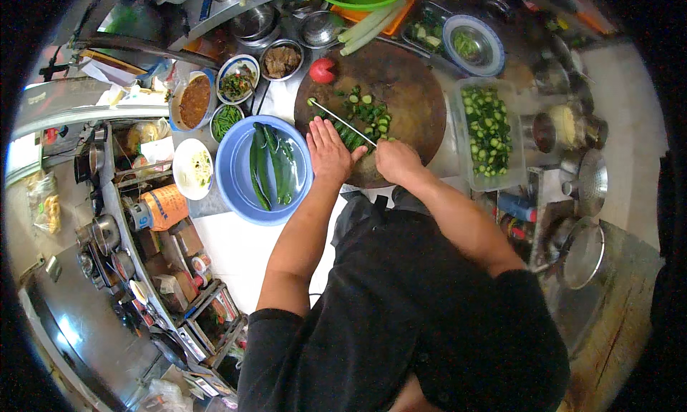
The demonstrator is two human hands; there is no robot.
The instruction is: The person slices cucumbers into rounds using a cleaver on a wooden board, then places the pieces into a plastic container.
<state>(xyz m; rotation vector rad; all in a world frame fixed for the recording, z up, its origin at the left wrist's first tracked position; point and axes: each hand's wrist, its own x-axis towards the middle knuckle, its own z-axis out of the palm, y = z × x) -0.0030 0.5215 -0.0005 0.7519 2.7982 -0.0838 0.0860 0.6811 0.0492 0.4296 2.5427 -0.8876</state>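
My right hand [397, 160] grips a kitchen knife [343, 123], seen nearly edge-on as a thin bright line slanting across the round wooden chopping board [421, 109]. Split green cucumber lengths [348, 137] lie beside the blade, next to my left thumb. My left hand [330, 154] is held flat at the board's left edge, fingers stretched and thumb apart; whether its palm presses on cucumber is hidden. Cut cucumber pieces [380, 119] are scattered beyond the knife. A cucumber end [312, 101] sits by the blade's far tip. Farther back on the board rests a red, notched round vegetable [322, 70].
Left of the board, a blue basin [225, 197] holds whole cucumbers in water. A clear plastic tub [521, 160] of cut cucumber stands at the right. Bowls with green beans [226, 122], brown sauce [194, 102] and meat [282, 62] line the back left. Pale green stalks [373, 27] overhang the board's far edge.
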